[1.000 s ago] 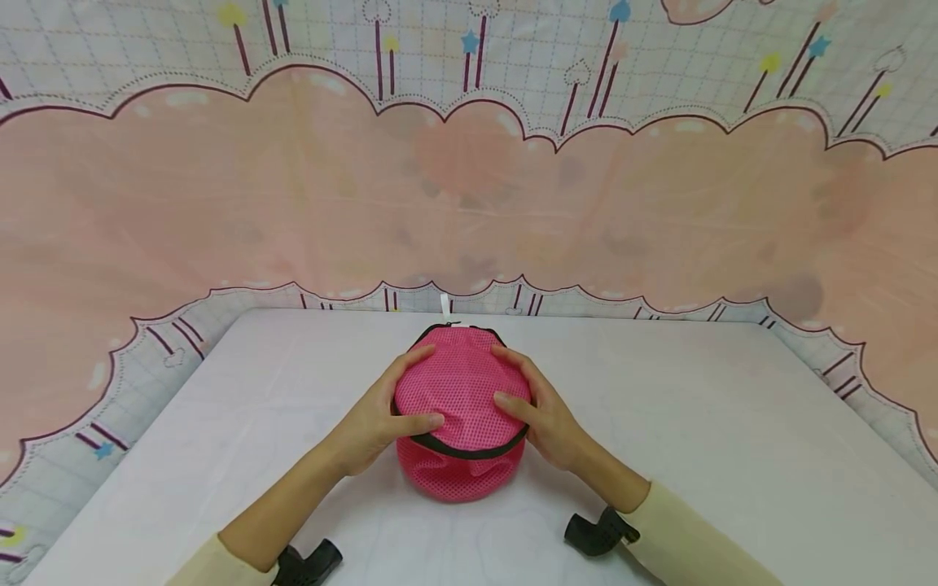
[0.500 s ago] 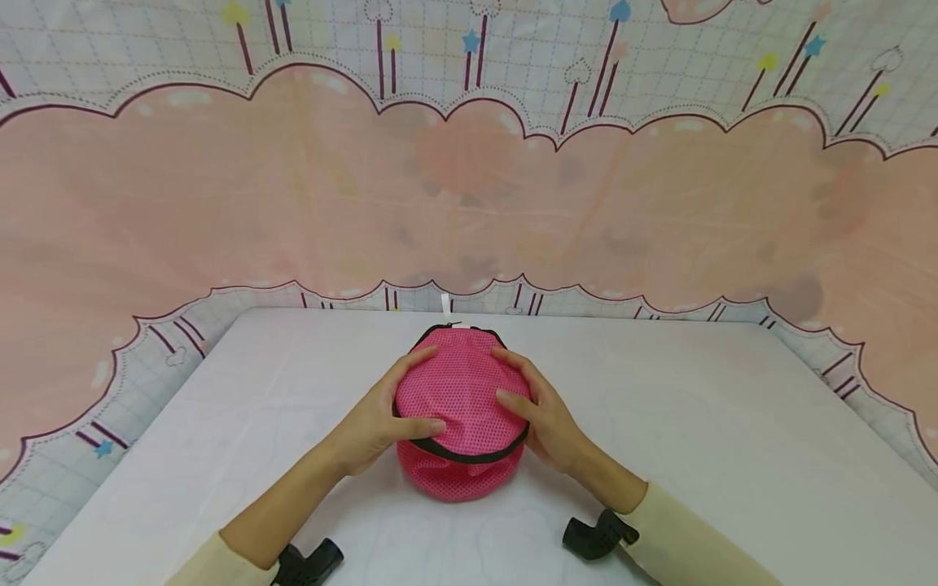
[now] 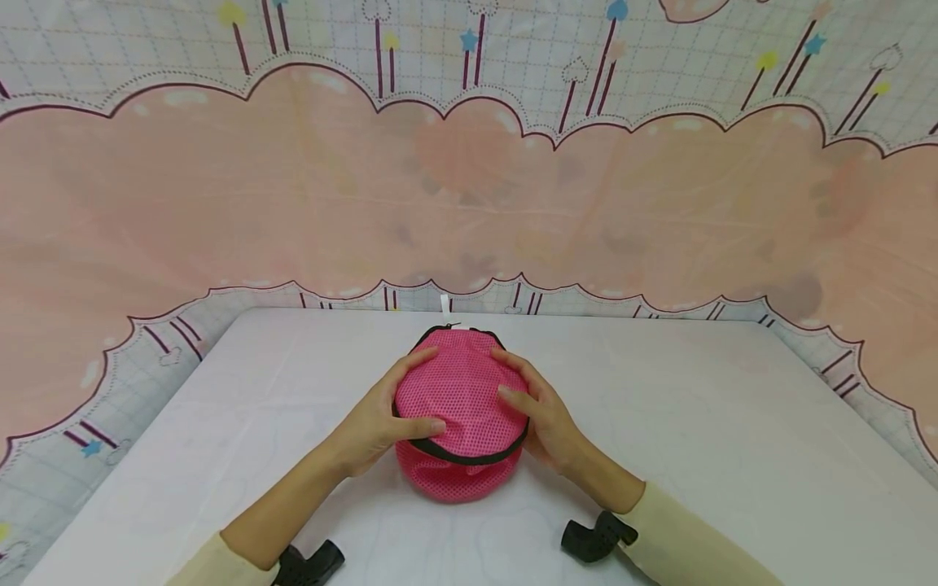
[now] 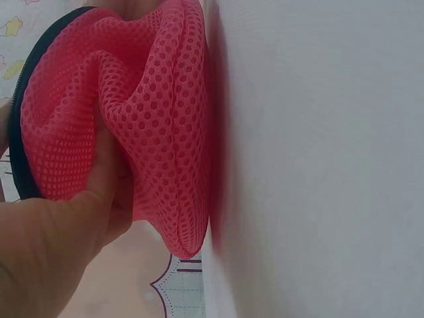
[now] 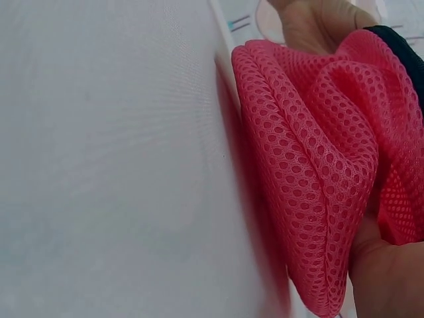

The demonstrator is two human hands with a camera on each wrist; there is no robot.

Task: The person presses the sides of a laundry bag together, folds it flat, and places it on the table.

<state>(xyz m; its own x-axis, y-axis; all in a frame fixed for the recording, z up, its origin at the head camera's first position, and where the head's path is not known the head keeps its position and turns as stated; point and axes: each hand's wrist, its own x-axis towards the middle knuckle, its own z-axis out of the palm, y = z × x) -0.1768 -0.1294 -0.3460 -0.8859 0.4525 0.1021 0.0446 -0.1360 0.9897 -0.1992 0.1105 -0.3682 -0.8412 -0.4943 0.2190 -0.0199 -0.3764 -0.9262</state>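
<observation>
The left hand [image 3: 377, 419] cups the left flank of a pink mesh zip pouch [image 3: 460, 407], its thumb laid across the front just above the black zipper band [image 3: 462, 454] and its fingers curved up over the top; the left wrist view shows the thumb pressed into the mesh so that the wall buckles inward. The right hand [image 3: 545, 415] mirrors it on the other flank, fingers curled over the crown, thumb resting on the top panel. Both hands are thus grasping the pouch, squeezing it between them and down toward the white table [image 3: 696, 423].

The pouch sits near the middle of the table, close to the person. In both wrist views its lower wall is folded into soft creases against the tabletop, so it looks partly collapsed, not flat. The zipper appears closed along the front; a small white tab [image 3: 444, 306] stands up at the far side. Judging by this, the flattening is under way, with more height left to press out.

Cream sleeves [image 3: 681, 541] cover the forearms, and a pink cloud-patterned backdrop [image 3: 469, 195] surrounds the table.
</observation>
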